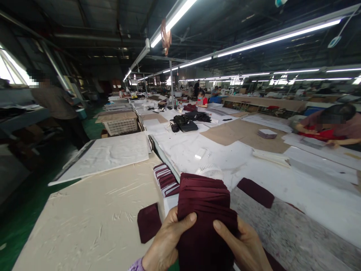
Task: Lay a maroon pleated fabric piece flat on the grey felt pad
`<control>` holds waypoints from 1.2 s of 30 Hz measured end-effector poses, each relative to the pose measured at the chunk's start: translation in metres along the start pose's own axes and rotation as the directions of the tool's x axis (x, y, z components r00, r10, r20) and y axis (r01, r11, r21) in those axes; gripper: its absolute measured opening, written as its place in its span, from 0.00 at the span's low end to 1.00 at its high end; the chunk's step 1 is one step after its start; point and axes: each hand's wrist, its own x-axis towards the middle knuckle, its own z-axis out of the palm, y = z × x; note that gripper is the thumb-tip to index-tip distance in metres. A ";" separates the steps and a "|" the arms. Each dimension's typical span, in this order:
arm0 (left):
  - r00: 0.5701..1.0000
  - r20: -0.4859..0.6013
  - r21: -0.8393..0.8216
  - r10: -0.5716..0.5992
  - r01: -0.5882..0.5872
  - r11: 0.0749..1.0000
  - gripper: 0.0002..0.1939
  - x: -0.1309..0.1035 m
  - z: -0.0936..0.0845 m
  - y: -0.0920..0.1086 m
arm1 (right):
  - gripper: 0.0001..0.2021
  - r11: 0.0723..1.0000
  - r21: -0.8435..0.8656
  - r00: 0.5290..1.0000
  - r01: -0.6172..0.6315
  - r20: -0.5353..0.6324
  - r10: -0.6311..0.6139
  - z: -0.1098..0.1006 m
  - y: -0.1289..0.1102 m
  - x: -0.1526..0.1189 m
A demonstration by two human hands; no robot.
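Observation:
A thick stack of maroon fabric pieces point(207, 203) is held up at the front, its upper layers fanned in steps. My left hand point(169, 235) grips the stack's left side, thumb lying across the front. On the right side my right hand point(244, 241) is closed on the same stack, its thumb also on the front face. To the left, a single maroon piece point(149, 223) lies on the beige-covered table. Behind it stands a row of maroon and white folded pieces point(166, 180). Another maroon piece point(256, 192) rests on the table to the right.
A white fan point(210, 171) and a small white device point(200, 153) lie beyond the stack. Dark garments point(184, 123) are piled farther back. A white basket point(120, 126) stands at left. One person point(332, 126) works at right; another person point(53, 101) stands at left.

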 end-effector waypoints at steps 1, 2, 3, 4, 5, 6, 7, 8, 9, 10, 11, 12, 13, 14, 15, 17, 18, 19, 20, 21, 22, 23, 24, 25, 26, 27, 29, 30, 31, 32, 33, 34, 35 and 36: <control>1.000 -0.017 -0.001 -0.005 0.005 1.000 0.12 0.000 0.001 -0.001 | 0.22 1.000 -0.028 1.000 0.002 -0.013 -0.003 -0.001 0.000 0.000; 0.999 -0.044 -0.004 -0.012 0.012 1.000 0.12 0.000 0.002 -0.001 | 0.22 0.999 -0.054 1.000 0.005 -0.019 -0.006 -0.002 -0.001 0.000; 0.997 -0.081 -0.009 -0.021 0.020 1.000 0.12 0.000 0.002 -0.001 | 0.22 0.997 -0.076 1.000 0.010 -0.019 -0.011 -0.003 -0.001 0.001; 0.992 -0.123 -0.017 -0.034 0.032 0.999 0.13 0.000 0.003 -0.001 | 0.22 0.995 -0.100 1.000 0.015 -0.010 -0.016 -0.003 -0.002 0.001; 0.986 -0.158 -0.030 -0.050 0.046 0.998 0.13 0.000 0.004 0.000 | 0.23 0.992 -0.125 1.000 0.018 0.005 -0.017 -0.004 -0.002 0.002; 0.982 -0.175 -0.052 -0.069 0.061 0.997 0.14 0.000 0.005 0.000 | 0.23 0.989 -0.148 1.000 0.020 0.020 -0.017 -0.005 -0.002 0.002; 0.982 -0.166 -0.086 -0.088 0.075 0.994 0.16 0.000 0.005 0.001 | 0.24 0.986 -0.166 0.999 0.023 0.031 -0.018 -0.006 -0.002 0.002; 0.986 -0.130 -0.127 -0.107 0.090 0.988 0.19 0.000 0.006 0.002 | 0.25 0.983 -0.180 0.999 0.030 0.034 -0.024 -0.006 -0.002 0.003; 0.990 -0.079 -0.174 -0.121 0.106 0.979 0.21 0.000 0.006 0.003 | 0.25 0.980 -0.194 0.999 0.041 0.031 -0.035 -0.006 -0.001 0.003; 0.991 -0.020 -0.218 -0.133 0.126 0.968 0.24 0.000 0.006 0.004 | 0.25 0.977 -0.206 0.998 0.055 0.028 -0.050 -0.007 0.000 0.003; 0.990 0.030 -0.255 -0.140 0.143 0.956 0.26 0.000 0.006 0.004 | 0.25 0.974 -0.216 0.997 0.073 0.031 -0.068 -0.007 0.000 0.004; 0.988 0.060 -0.280 -0.144 0.156 0.947 0.27 0.000 0.006 0.004 | 0.24 0.970 -0.226 0.996 0.089 0.041 -0.081 -0.007 0.000 0.004; 0.987 0.076 -0.294 -0.145 0.161 0.942 0.28 0.000 0.006 0.004 | 0.24 0.967 -0.236 0.995 0.098 0.058 -0.086 -0.008 0.000 0.004; 0.987 0.078 -0.304 -0.140 0.157 0.940 0.28 0.001 0.005 0.004 | 0.23 0.966 -0.239 0.994 0.100 0.075 -0.084 -0.009 0.000 0.005; 0.988 0.076 -0.309 -0.133 0.150 0.939 0.28 0.001 0.005 0.004 | 0.22 0.968 -0.233 0.993 0.096 0.094 -0.076 -0.010 -0.001 0.005; 0.990 0.080 -0.311 -0.118 0.137 0.940 0.28 0.002 0.004 0.004 | 0.20 0.974 -0.210 0.990 0.081 0.127 -0.055 -0.012 -0.002 0.006; 0.990 0.089 -0.311 -0.113 0.135 0.941 0.28 0.002 0.003 0.004 | 0.19 0.978 -0.197 0.989 0.075 0.137 -0.048 -0.012 -0.003 0.006; 0.989 0.104 -0.311 -0.108 0.135 0.941 0.28 0.002 0.003 0.005 | 0.18 0.981 -0.182 0.989 0.071 0.142 -0.045 -0.013 -0.005 0.006; 0.987 0.118 -0.312 -0.106 0.138 0.940 0.29 0.003 0.002 0.005 | 0.17 0.984 -0.164 0.989 0.067 0.140 -0.044 -0.013 -0.006 0.006; 0.985 0.134 -0.315 -0.106 0.144 0.938 0.29 0.003 0.002 0.006 | 0.16 0.987 -0.148 0.990 0.063 0.133 -0.043 -0.013 -0.008 0.006; 0.983 0.149 -0.319 -0.107 0.150 0.936 0.29 0.003 0.002 0.007 | 0.15 0.990 -0.131 0.991 0.059 0.124 -0.042 -0.013 -0.009 0.005; 0.981 0.163 -0.323 -0.105 0.154 0.934 0.29 0.003 0.003 0.008 | 0.15 0.992 -0.117 0.992 0.055 0.121 -0.041 -0.013 -0.011 0.005; 0.979 0.176 -0.324 -0.103 0.156 0.933 0.29 0.003 0.003 0.009 | 0.14 0.993 -0.106 0.992 0.052 0.120 -0.039 -0.012 -0.013 0.005; 0.978 0.185 -0.323 -0.099 0.156 0.933 0.29 0.003 0.004 0.009 | 0.15 0.994 -0.098 0.991 0.051 0.125 -0.038 -0.011 -0.015 0.005; 0.977 0.191 -0.321 -0.093 0.152 0.935 0.29 0.003 0.005 0.009 | 0.15 0.994 -0.098 0.990 0.050 0.140 -0.036 -0.011 -0.016 0.006; 0.977 0.194 -0.318 -0.087 0.146 0.937 0.29 0.003 0.006 0.008 | 0.15 0.994 -0.103 0.987 0.048 0.155 -0.032 -0.011 -0.017 0.007; 0.978 0.192 -0.313 -0.086 0.144 0.939 0.29 0.003 0.007 0.007 | 0.15 0.993 -0.115 0.982 0.039 0.188 -0.016 -0.011 -0.019 0.008; 0.977 0.191 -0.311 -0.091 0.149 0.939 0.29 0.003 0.007 0.006 | 0.15 0.993 -0.117 0.979 0.031 0.202 -0.007 -0.011 -0.019 0.009; 0.976 0.193 -0.307 -0.098 0.155 0.939 0.29 0.003 0.007 0.006 | 0.16 0.993 -0.115 0.978 0.021 0.208 0.004 -0.011 -0.019 0.009; 0.975 0.196 -0.303 -0.107 0.164 0.939 0.29 0.003 0.006 0.005 | 0.16 0.994 -0.109 0.978 0.007 0.208 0.015 -0.011 -0.018 0.010; 0.973 0.200 -0.298 -0.117 0.174 0.939 0.30 0.004 0.005 0.004 | 0.16 0.995 -0.103 0.979 -0.005 0.203 0.026 -0.011 -0.018 0.010; 0.972 0.201 -0.291 -0.123 0.179 0.940 0.30 0.004 0.003 0.003 | 0.16 0.995 -0.103 0.979 -0.015 0.200 0.035 -0.011 -0.017 0.010; 0.973 0.194 -0.283 -0.122 0.175 0.943 0.31 0.004 0.001 0.002 | 0.16 0.994 -0.108 0.980 -0.018 0.195 0.039 -0.010 -0.016 0.010; 0.979 0.173 -0.275 -0.109 0.154 0.949 0.30 0.005 -0.001 0.000 | 0.17 0.993 -0.113 0.982 -0.014 0.186 0.035 -0.010 -0.014 0.010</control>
